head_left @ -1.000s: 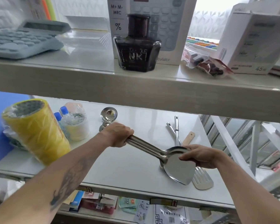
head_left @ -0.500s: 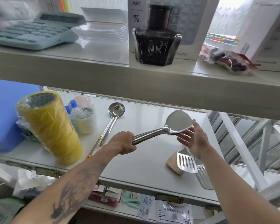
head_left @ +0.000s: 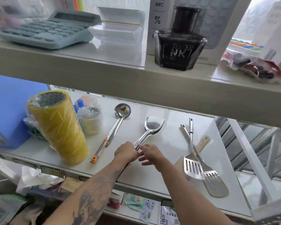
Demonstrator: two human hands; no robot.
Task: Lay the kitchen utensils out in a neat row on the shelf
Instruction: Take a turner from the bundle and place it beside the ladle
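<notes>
- Head view: left hand (head_left: 126,154) closed around handle of solid steel spatula (head_left: 150,129); blade flat on lower shelf (head_left: 169,114), up and right of the fist.
- Right hand (head_left: 150,153) open, fingers loose, fingertips (head_left: 141,146) touching the same handle just right of the left fist; not gripping.
- Ladle (head_left: 114,129) just left of the left hand, long axis near parallel with the held spatula, bowl far end.
- Slotted turners (head_left: 194,166) right of the right hand, crossed over each other atop a wooden spatula (head_left: 201,143); blades toward the shelf edge, opposite to the ladle.
- Likely next: release, then right hand, nearer, to uncross that pile and align it.
</notes>
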